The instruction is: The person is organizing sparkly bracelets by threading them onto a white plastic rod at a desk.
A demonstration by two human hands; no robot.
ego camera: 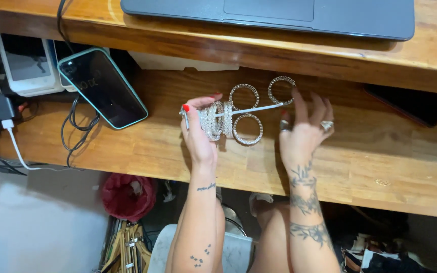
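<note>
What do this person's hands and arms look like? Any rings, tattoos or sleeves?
Both arms are bare, with no sleeves. The left hand has red-painted nails; its forearm carries a small script tattoo near the wrist and a cluster of tiny stars lower down. The right hand wears chunky silver rings, also with red nails, and its forearm bears dark floral tattoos.

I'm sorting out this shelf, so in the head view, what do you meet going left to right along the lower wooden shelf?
White device → dark phone in a teal case → left hand holding a thin rod strung with sparkly bracelets → loose bracelet → right hand → dark flat object.
</note>
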